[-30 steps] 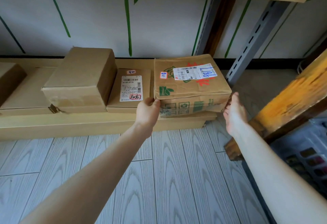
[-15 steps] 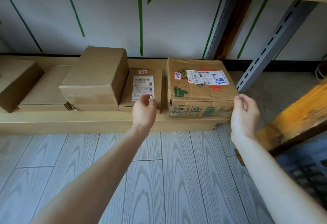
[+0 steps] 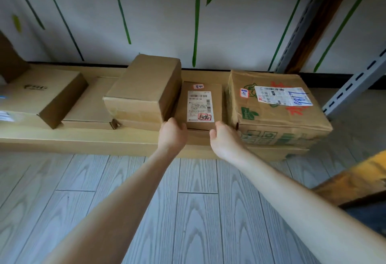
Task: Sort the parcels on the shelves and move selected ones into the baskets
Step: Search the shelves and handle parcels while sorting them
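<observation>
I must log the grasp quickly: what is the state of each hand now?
Left hand: grips the near left corner of the small labelled parcel.
Right hand: at its near right corner, fingers hidden; cannot tell.

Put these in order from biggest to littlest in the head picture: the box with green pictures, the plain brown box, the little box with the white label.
1. box with green pictures, largest
2. plain brown box
3. little box with the white label, smallest
All look about equally far, so this seems safe.
</observation>
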`<state>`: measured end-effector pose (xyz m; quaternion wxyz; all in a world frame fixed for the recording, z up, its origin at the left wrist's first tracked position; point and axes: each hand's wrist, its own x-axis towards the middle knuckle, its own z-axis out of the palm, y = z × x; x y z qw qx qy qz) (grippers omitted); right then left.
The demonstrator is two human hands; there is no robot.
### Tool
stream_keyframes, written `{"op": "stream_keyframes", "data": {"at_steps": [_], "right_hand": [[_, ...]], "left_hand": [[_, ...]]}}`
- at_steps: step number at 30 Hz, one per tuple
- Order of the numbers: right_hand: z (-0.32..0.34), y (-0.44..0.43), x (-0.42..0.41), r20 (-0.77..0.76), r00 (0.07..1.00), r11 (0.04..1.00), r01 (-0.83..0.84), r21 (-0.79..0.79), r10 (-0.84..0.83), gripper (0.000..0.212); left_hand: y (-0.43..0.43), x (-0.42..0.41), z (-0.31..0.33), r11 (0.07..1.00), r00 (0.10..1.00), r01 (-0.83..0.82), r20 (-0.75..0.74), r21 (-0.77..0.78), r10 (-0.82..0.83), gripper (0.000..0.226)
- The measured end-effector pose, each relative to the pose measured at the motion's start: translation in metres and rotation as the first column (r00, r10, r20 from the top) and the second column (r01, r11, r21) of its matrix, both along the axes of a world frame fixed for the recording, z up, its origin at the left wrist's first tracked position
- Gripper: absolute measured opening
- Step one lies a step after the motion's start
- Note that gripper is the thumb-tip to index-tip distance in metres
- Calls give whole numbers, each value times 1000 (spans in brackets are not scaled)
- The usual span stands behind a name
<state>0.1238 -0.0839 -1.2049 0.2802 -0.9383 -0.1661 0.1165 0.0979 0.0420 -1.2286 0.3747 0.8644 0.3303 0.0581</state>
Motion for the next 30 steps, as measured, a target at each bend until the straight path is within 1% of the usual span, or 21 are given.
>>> {"op": "stream_keyframes", "data": {"at_steps": [2, 4, 7, 10, 14, 17, 20, 24, 27, 29, 30], "right_hand": [[-8, 1, 2, -69, 997, 999, 48, 24, -46, 32], [-13, 1, 2, -114, 987, 988, 126, 92, -116, 35], [-21, -3, -1, -94, 973, 960, 224, 168, -210, 33], [-30, -8, -6, -95, 971, 943, 237, 234, -220, 27], [-36, -8, -12, -64, 965, 884, 259, 391, -254, 18], [-26, -11, -15, -71, 962, 879, 271, 393, -265, 22], [4, -21, -21, -127, 957, 881, 289, 374, -261, 22], [55, -42, -37, -220, 927, 874, 363, 324, -303, 19], [96, -67, -59, -334, 873, 836, 456, 305, -355, 18], [124, -87, -77, -418, 833, 811, 503, 299, -362, 25], [138, -99, -87, -478, 798, 795, 535, 285, -366, 31]], "left_hand": [[3, -1, -4, 999, 1000, -3, 2, -47, 3, 27], [4, -1, -6, 996, 1000, -27, 9, -80, 27, 30], [8, -1, -7, 990, 995, -94, 6, -109, 95, 35], [12, -4, -9, 968, 984, -144, 77, -205, 162, 32], [8, -10, -11, 926, 940, -208, 199, -315, 278, 30], [-1, -16, 0, 902, 917, -259, 206, -346, 342, 33], [-13, -30, 32, 873, 915, -298, 146, -385, 377, 31], [-34, -60, 86, 831, 925, -342, -1, -438, 380, 27], [-54, -90, 130, 809, 929, -363, -115, -462, 351, 24], [-71, -109, 159, 813, 932, -363, -170, -456, 321, 22], [-79, -118, 173, 825, 934, -356, -189, -439, 302, 21]]}}
